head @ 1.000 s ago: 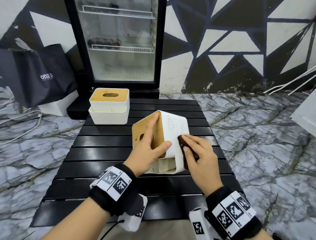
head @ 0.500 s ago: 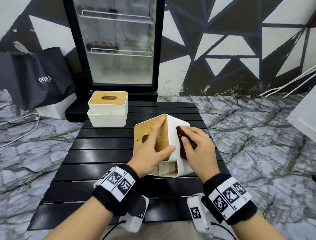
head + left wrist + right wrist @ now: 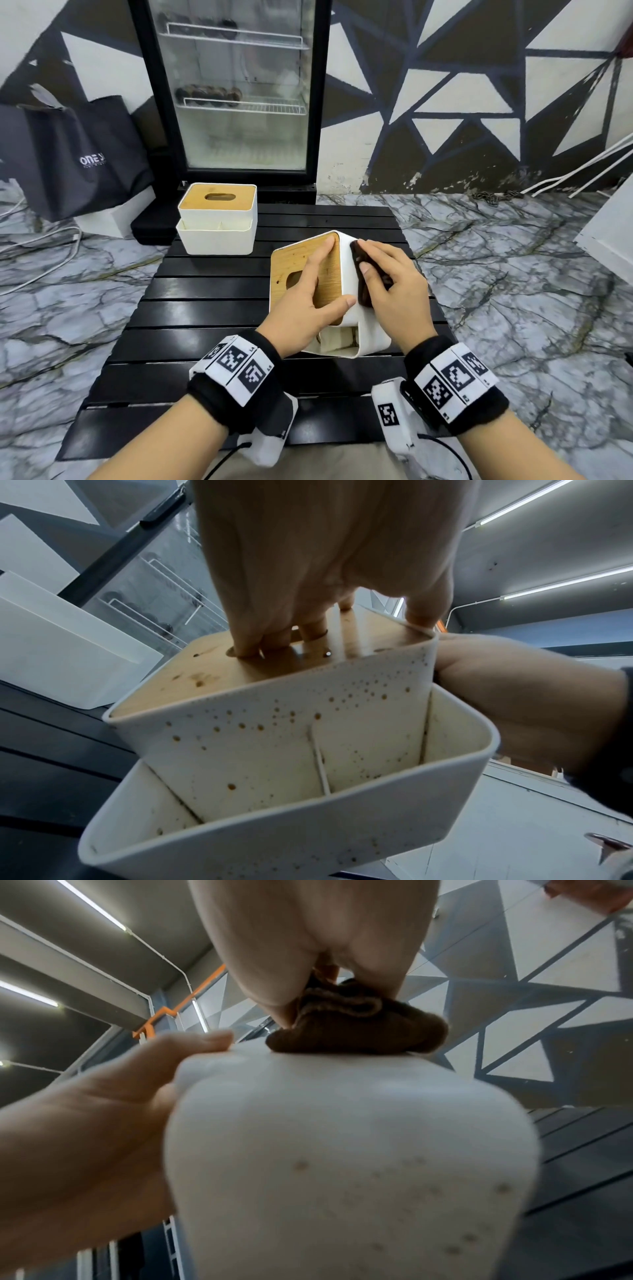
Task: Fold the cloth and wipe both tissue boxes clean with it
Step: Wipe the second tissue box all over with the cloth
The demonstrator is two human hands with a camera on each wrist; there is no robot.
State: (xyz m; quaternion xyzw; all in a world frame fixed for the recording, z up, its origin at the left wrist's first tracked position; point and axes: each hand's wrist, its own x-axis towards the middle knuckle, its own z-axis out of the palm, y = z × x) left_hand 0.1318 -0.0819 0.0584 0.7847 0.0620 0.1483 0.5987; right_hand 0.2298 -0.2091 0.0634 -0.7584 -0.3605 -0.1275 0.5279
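Observation:
A white tissue box with a wooden lid (image 3: 291,263) stands tilted on the black slatted table (image 3: 205,308), lid facing left. My left hand (image 3: 318,284) grips it, fingers hooked in the lid's slot and thumb on the white side. My right hand (image 3: 387,284) holds a folded brown cloth (image 3: 363,294) and presses it against that white side near its upper end. In the left wrist view the box (image 3: 274,737) carries many brown specks. In the right wrist view the cloth (image 3: 359,1034) is bunched on the box (image 3: 342,1150). A second tissue box (image 3: 217,219) sits upright at the table's back left.
A glass-door fridge (image 3: 239,102) stands just behind the table. A black bag (image 3: 78,154) and white cables (image 3: 41,253) lie on the marble floor to the left. A white panel (image 3: 613,233) is at the right edge.
My right hand has slid the cloth up the white side toward the box's upper end. My left hand keeps the same grip on the lid.

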